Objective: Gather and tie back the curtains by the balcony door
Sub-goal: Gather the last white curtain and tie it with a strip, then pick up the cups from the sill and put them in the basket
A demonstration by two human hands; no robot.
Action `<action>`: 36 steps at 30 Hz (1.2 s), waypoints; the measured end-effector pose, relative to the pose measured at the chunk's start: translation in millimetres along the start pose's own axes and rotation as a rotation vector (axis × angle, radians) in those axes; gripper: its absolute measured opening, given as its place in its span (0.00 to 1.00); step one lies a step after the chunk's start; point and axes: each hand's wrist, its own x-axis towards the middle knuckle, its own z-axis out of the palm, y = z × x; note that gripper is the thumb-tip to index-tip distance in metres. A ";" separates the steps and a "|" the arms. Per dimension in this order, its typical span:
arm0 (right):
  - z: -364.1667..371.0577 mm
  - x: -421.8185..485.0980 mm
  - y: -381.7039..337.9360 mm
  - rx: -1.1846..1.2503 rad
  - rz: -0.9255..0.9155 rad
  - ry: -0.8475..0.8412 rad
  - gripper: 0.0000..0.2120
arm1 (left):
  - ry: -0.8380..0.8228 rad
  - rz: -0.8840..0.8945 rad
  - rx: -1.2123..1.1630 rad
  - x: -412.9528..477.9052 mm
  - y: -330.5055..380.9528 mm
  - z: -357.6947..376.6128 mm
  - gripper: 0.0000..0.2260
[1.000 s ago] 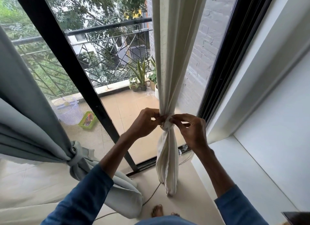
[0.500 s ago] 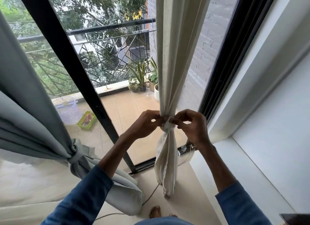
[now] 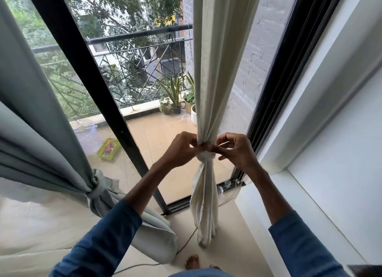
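Note:
A cream curtain (image 3: 215, 74) hangs gathered in front of the balcony door (image 3: 86, 74), cinched by a knot (image 3: 205, 157) of its own cloth at mid height. My left hand (image 3: 182, 149) pinches the cloth at the top of the knot from the left. My right hand (image 3: 237, 150) pinches it from the right, fingertips meeting the left ones. Below the knot the curtain's tail (image 3: 204, 210) hangs down to the floor. A grey curtain (image 3: 31, 122) on the left is bunched and bound by a grey knot (image 3: 95, 189).
A white wall and ledge (image 3: 310, 194) stand close on the right. A thin cable (image 3: 186, 243) runs across the floor near my bare foot (image 3: 192, 261). Beyond the glass are potted plants (image 3: 175, 99), a green basket (image 3: 109, 148) and the balcony railing (image 3: 134, 35).
Both hands stay at the cream curtain's knot and have shifted slightly upward. The curtain's tail has swung a little. The camera view has drifted slightly.

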 end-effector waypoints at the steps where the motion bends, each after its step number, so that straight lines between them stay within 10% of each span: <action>1: -1.1 0.2 -0.6 -0.014 -0.026 -0.012 0.21 | 0.001 0.008 0.013 0.3 1.1 -0.1 0.06; 12: -0.9 18.0 7.7 -0.149 -0.118 0.008 0.27 | 0.118 0.134 0.334 13.3 -25.2 -1.6 0.30; 16: -3.8 21.4 9.7 -0.179 -0.105 0.066 0.27 | 0.196 0.014 0.500 7.1 -15.1 -1.8 0.24; 22: -15.3 11.5 15.2 -0.188 -0.075 0.108 0.23 | -0.059 -0.180 0.586 -3.6 -0.5 28.4 0.29; 28: -28.2 -5.6 18.2 -0.199 0.009 0.181 0.20 | -0.304 -0.021 0.413 -1.4 7.9 73.9 0.12; 36: -65.6 -37.1 40.7 -0.181 0.150 0.377 0.08 | -0.438 0.090 0.411 22.3 9.7 136.1 0.23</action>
